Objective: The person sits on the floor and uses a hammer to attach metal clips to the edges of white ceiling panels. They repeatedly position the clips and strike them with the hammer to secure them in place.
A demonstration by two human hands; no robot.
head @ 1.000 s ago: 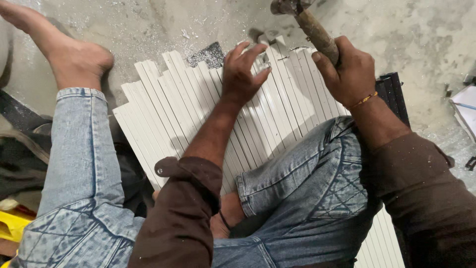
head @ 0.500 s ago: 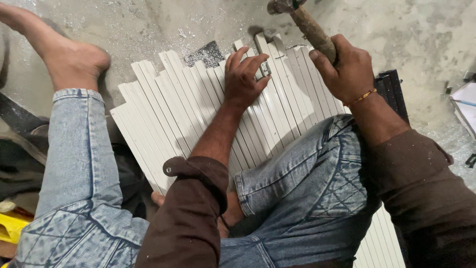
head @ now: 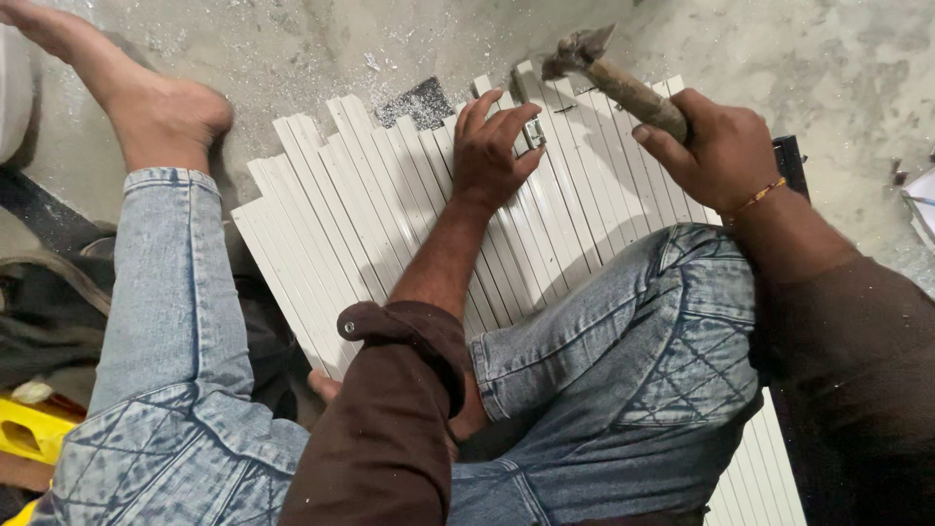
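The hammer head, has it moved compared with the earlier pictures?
Yes. The hammer head has come down onto the top ends of the white strips; earlier it was higher, beyond them, at the picture's upper edge.

Matt white strips (head: pixel 390 205); worn wooden hammer handle (head: pixel 633 95)

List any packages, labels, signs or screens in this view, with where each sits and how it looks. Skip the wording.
No packages, labels, signs or screens show clearly.
Only a white, paper-like sheet is cut off at the right edge on the concrete floor; what it is cannot be told.
The left hand presses on the white strips; the right hand grips a hammer.
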